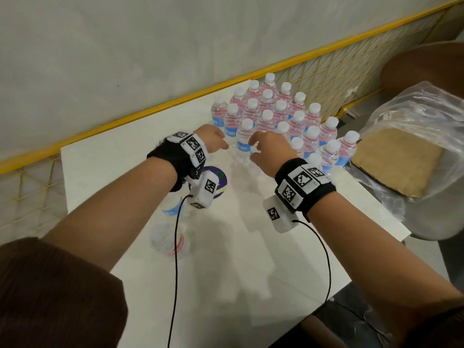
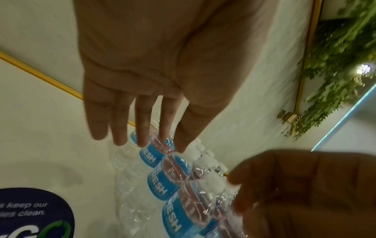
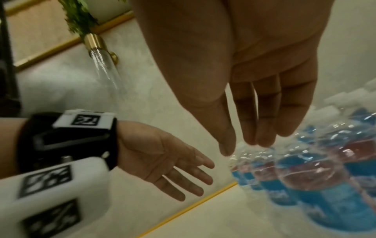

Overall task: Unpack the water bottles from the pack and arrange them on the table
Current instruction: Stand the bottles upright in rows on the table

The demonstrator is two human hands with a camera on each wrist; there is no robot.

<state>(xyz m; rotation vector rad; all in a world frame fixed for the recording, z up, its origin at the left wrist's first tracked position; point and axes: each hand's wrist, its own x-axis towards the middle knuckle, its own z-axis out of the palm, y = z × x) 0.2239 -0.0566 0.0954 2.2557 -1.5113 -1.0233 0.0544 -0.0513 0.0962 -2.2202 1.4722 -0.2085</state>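
A pale wall and a yellow-railed mesh fence back the white tabletop (image 1: 226, 247). The water bottles (image 1: 283, 114) stand tightly massed just beyond both hands. The left hand (image 1: 211, 140) and right hand (image 1: 270, 150) reach in with fingers straight and apart, gripping nothing; whether wrap still binds the bottles is unclear. A push on the nearest row could probably topple it into its neighbours.

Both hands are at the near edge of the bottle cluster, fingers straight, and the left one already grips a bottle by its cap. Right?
Not quite. The left hand grips nothing: the left wrist view shows its fingers straight above the bottles, off any cap. The rest holds, right hand included.
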